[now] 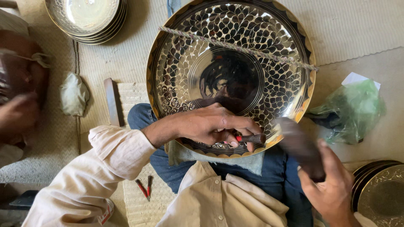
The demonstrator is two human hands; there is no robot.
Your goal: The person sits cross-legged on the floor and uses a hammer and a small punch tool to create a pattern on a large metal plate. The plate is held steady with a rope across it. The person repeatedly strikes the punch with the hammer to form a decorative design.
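Note:
A large round brass plate (198,46) with a black leaf pattern rests on my lap, a twisted cord (235,47) lying across it. My left hand (210,125) lies on the plate's near rim and pinches a short dark chisel (252,138) with a red band against the metal. My right hand (330,185) grips a dark wooden mallet (299,147), blurred by motion, just right of the chisel's end.
A stack of engraved plates (86,19) sits at the top left, another stack (378,195) at the bottom right. A green plastic bag (351,109) lies to the right. Two red-tipped tools (144,188) lie on the mat. Another person's hand (19,113) is at the left edge.

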